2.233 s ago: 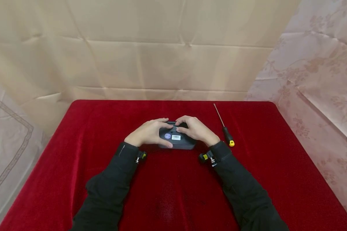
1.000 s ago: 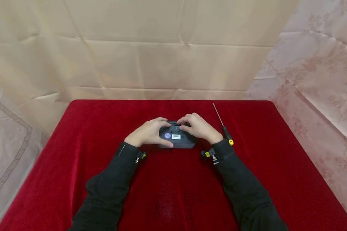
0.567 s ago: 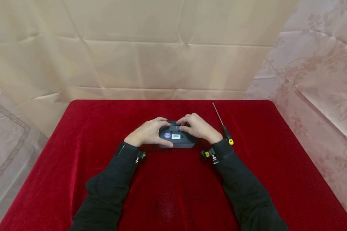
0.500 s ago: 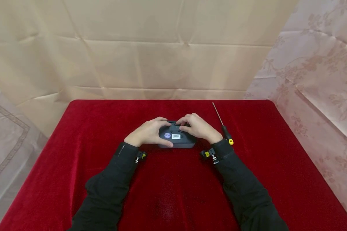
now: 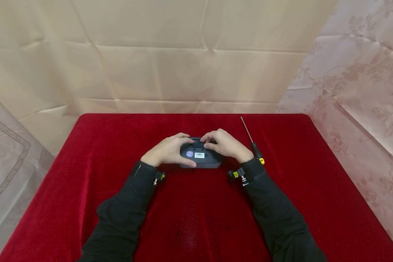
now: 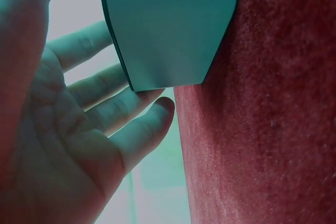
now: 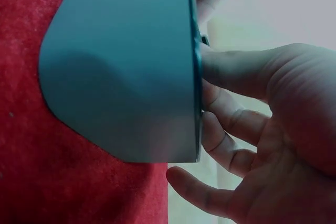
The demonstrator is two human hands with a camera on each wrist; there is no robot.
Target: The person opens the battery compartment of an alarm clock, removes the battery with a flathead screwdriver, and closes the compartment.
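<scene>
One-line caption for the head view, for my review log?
Both hands, left hand and right hand, grip a dark grey device on a red cloth; a screwdriver lies alongside.

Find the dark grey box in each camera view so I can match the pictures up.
Head: the grey box sits mid-table between the left hand and right hand.
Left wrist: the box fills the top centre, fingers behind its edge.
Right wrist: the box fills the left and centre, fingers against its right edge.
Shared landmark: the red cloth under it.
</scene>
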